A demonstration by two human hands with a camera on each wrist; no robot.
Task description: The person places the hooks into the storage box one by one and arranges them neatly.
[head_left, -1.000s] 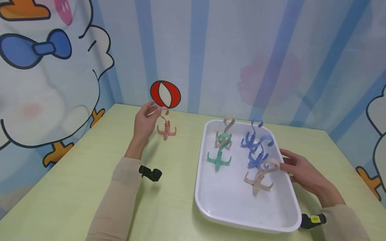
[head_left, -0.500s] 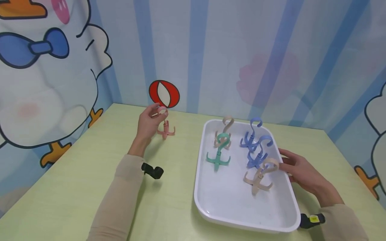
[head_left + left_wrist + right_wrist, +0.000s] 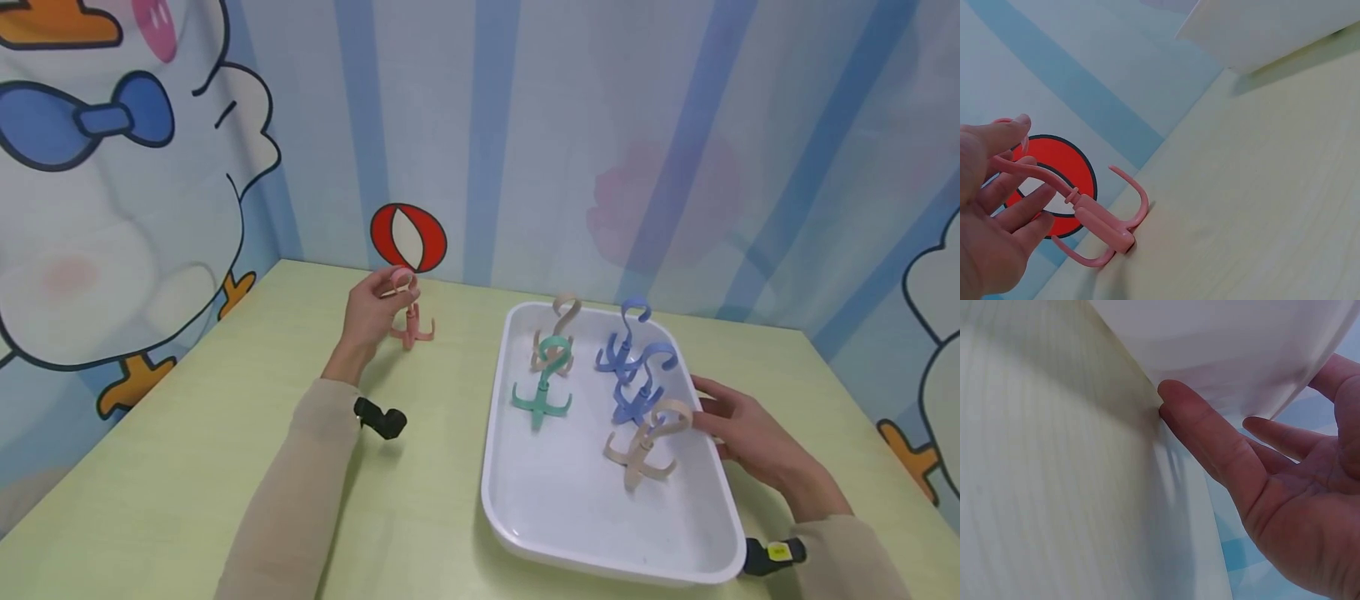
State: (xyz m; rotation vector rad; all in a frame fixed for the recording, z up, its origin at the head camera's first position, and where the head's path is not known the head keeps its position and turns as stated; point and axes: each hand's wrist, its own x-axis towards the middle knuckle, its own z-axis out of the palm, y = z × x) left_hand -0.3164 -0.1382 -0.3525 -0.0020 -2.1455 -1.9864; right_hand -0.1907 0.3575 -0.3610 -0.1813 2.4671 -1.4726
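A pink four-pronged hook hanger (image 3: 411, 329) stands on its prongs on the table, left of the tray. My left hand (image 3: 369, 312) holds it by the curved top, the thumb on one side and fingers on the other; the left wrist view shows the stem (image 3: 1047, 177) running between them. On the right, my right hand (image 3: 757, 433) rests against the side of the white tray (image 3: 600, 567). Its fairly straight fingers (image 3: 1204, 428) touch the outer wall in the right wrist view, near the tabletop.
In the tray stand a green hook hanger (image 3: 542, 398), two blue ones, the nearer blue hook hanger (image 3: 637, 404) among them, and two beige ones, including a front beige hook hanger (image 3: 637, 458). A striped cartoon backdrop (image 3: 547, 150) rises behind the table (image 3: 420, 517).
My left hand has moved slightly right, its thumb and fingers coming around the top of the pink hook hanger, which stays in place. The right hand and tray have hardly moved.
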